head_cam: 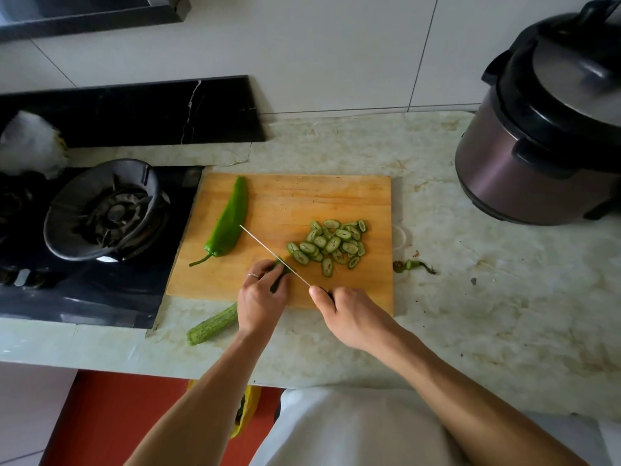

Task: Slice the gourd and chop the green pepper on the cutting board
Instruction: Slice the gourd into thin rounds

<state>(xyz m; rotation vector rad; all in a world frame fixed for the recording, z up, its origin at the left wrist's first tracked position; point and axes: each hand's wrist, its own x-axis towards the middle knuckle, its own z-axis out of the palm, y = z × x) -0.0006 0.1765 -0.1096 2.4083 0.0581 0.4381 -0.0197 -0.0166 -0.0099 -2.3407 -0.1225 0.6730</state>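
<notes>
Two hands (262, 297), one knife (274, 255), one pepper (228, 220).

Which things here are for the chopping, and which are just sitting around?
For the chopping: knife, gourd, gourd slices, green pepper, cutting board.
Just sitting around: pressure cooker, gas burner, cut-off stem.

marble counter (470, 297), cutting board (268, 196), cooker (544, 156)

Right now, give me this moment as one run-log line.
stage: slicing gourd | left hand: holds gourd piece | right hand: grips knife | gourd slices: piled on cutting board | green pepper: whole
</notes>
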